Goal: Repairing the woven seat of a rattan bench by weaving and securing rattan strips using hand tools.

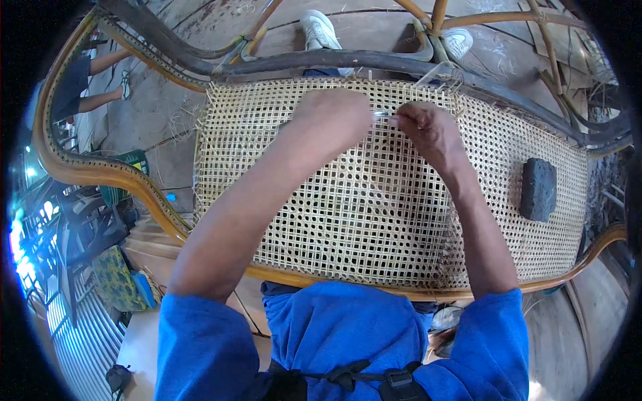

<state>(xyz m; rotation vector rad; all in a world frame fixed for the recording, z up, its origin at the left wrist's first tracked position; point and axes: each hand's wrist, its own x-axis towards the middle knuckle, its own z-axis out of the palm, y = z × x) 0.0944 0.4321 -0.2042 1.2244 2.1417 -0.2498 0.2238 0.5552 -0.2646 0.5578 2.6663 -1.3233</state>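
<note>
A woven cane panel [348, 220] with an open lattice of holes stretches across a bench frame in front of me. Over its far part, my left hand [338, 115] is closed, its back hiding most of the fingers. Just to its right, my right hand [428, 130] is closed too, fingertips pinched together. A thin shiny piece [382, 114] spans the small gap between both hands; its exact kind is too small to tell. Loose cane ends stick out along the panel's far edge, close to the dark frame rail [334, 63].
A dark rectangular block [538, 190] rests on the panel's right part. The curved wooden frame [50, 127] rises at the left. White shoes [319, 30] show beyond the far rail, and another person's legs [100, 83] at the far left. A patterned yellow-green item [120, 281] lies lower left.
</note>
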